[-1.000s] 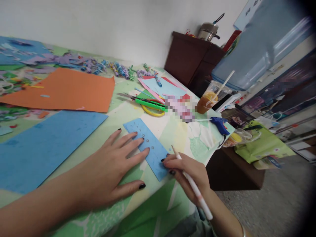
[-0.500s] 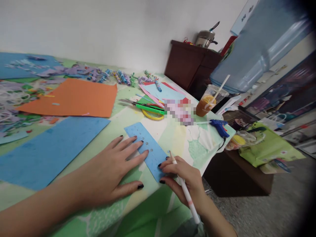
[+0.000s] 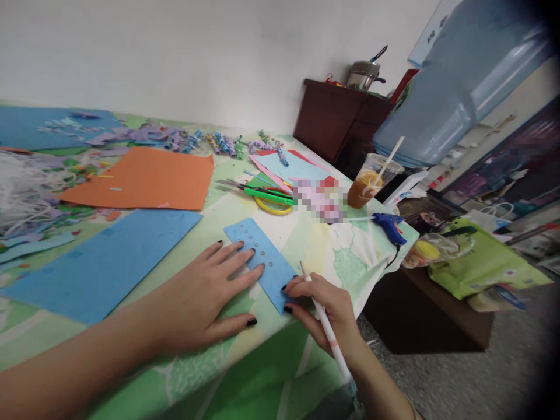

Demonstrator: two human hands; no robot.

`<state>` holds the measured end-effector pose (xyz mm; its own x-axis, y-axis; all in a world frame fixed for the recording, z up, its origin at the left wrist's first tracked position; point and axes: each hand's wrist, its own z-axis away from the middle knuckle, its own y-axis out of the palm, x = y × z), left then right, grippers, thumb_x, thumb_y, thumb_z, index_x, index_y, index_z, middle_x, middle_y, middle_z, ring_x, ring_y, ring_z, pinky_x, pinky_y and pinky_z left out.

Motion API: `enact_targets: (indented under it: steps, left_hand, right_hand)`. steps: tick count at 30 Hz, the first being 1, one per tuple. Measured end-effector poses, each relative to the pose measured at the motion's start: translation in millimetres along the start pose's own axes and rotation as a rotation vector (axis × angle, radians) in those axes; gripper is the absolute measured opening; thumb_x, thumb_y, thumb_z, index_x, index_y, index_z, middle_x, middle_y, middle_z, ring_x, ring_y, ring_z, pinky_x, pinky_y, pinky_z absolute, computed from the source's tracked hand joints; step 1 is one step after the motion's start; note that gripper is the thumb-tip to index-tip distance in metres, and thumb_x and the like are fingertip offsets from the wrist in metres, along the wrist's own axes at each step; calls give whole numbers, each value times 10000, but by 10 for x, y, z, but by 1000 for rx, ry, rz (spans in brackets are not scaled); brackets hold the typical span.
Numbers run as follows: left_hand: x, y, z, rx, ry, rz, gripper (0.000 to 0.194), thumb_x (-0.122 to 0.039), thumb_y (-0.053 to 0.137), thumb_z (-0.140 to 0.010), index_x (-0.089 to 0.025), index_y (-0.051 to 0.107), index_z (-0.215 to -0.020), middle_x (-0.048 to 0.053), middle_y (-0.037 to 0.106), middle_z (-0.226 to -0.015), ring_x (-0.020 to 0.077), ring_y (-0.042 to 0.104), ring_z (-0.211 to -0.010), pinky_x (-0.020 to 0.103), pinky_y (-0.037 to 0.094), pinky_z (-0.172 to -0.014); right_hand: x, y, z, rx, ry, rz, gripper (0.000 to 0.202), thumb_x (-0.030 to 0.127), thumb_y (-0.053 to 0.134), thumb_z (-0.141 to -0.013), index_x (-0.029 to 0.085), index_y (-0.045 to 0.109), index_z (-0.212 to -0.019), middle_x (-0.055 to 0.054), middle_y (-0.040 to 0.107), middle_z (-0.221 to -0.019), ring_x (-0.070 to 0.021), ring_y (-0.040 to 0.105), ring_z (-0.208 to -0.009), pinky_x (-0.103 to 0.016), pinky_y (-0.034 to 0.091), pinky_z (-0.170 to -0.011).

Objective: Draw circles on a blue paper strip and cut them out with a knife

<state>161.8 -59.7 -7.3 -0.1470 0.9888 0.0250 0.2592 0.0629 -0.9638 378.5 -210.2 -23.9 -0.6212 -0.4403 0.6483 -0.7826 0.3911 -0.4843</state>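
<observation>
A narrow blue strip with several small ring-like marks lies slantwise on the table. My left hand rests flat with fingers spread, its fingertips on the strip's left edge. At the strip's near right end, the thumb and fingertips of my right hand touch its edge. That hand also holds a slim white pen with a pink band, its pointed tip facing away from me. A tiny blue scrap lies by the tip. Left of my hands is a larger blue sheet.
An orange sheet, scissors and a green cutter lie beyond my hands. Small paper rolls line the back. At right stand a drink cup and a blue glue gun near the table edge. Shredded scraps fill the left.
The view has shifted slightly, so the table things sit a little lower and farther right. Both hands keep nearly the same position on the strip, and the pen stays in my right hand.
</observation>
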Motion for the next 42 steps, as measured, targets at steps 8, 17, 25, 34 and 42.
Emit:
enact_targets:
  steps: [8, 17, 25, 34, 42]
  left_hand:
    - [1, -2, -5, -32, 14, 7, 598, -558, 544, -952, -223, 529, -1447, 194, 593, -1414, 459, 499, -1340, 702, 384, -1063]
    - [-91, -10, 7, -40, 64, -3, 491, -402, 534, -972, -210, 553, -1423, 156, 565, -1456, 390, 491, -1359, 604, 384, -1103]
    - [-356, -27, 42, -56, 39, -62, 782, -627, 608, -880, -103, 506, -1450, 279, 548, -1436, 489, 487, -1345, 612, 462, -1011]
    - [-324, -38, 65, 55, -8, 25, 680, -419, 598, -894, -184, 426, -1508, 223, 469, -1528, 455, 378, -1441, 626, 396, -1117]
    - [-340, -28, 74, 50, 14, 18, 731, -395, 618, -868, -154, 397, -1521, 248, 452, -1528, 482, 383, -1426, 655, 394, -1100]
  right_hand:
    - [13, -7, -12, 12, -10, 26, 133, 84, 684, -858, 199, 657, -918, -53, 746, -906, -166, 700, -855, -289, 572, -825]
    - [17, 12, 8, 10, -29, 60, 177, 46, 674, -851, 204, 644, -924, -47, 741, -911, -163, 685, -846, -283, 563, -770]
    - [18, 1, 21, 31, -12, 26, 172, 44, 653, -871, 198, 662, -947, -52, 741, -942, -159, 686, -884, -287, 559, -818]
    - [-41, -257, -163, -28, 352, -314, 243, 344, 540, -1019, 243, 744, -1106, -62, 781, -916, -177, 727, -807, -309, 581, -727]
    - [-184, -131, -614, -17, 348, -341, 195, 365, 787, -804, 178, 796, -747, -37, 687, -664, -122, 554, -563, -263, 443, -511]
